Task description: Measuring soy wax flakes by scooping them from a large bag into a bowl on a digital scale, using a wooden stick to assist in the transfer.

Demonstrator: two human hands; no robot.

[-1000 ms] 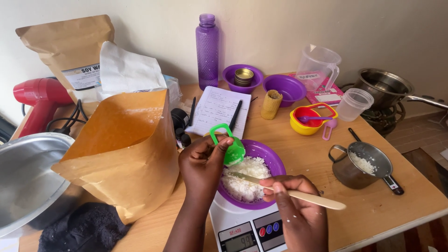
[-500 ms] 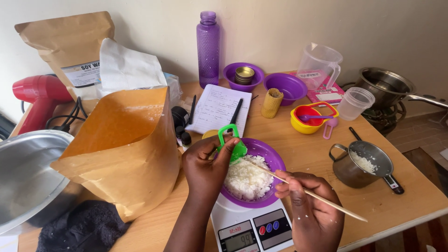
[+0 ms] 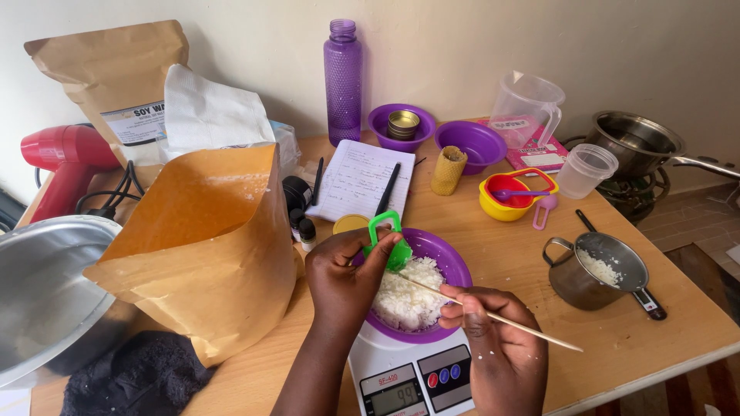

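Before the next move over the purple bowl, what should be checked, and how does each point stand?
1. Purple bowl sits squarely on the scale: ok.
2. Left hand grips the green scoop over the bowl: ok.
3. Right hand holds the wooden stick, tip in the white flakes: ok.
4. Scoop emptied: cannot tell.
5. Scale display lit and unobstructed: ok.
6. Table around the scale free of spilled flakes: cannot tell.

The left edge cuts the large steel bowl (image 3: 42, 296); the white digital scale (image 3: 412, 374) runs off the bottom.
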